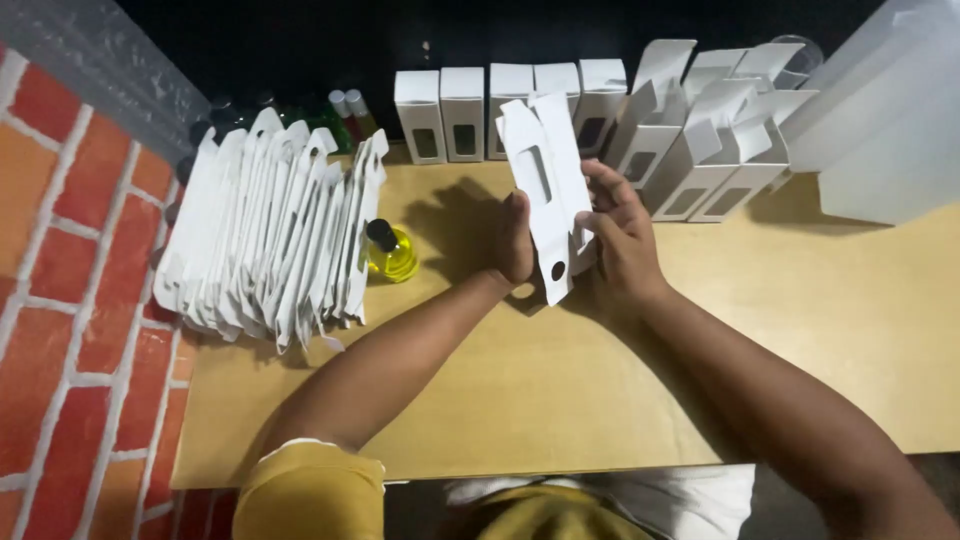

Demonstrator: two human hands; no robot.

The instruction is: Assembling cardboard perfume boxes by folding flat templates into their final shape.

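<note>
A flat white die-cut carton blank (547,190), thin card with a window slot and a round hole, stands tilted above a pale wooden table (560,400). The left hand (516,240) presses its left edge; the right hand (622,240) pinches its right side, fingers closed on it. Beside them lie a stack of flat blanks (270,235), a small yellow bottle (390,252), a row of folded white boxes (510,105) and a red brick-patterned wall (70,300).
</note>
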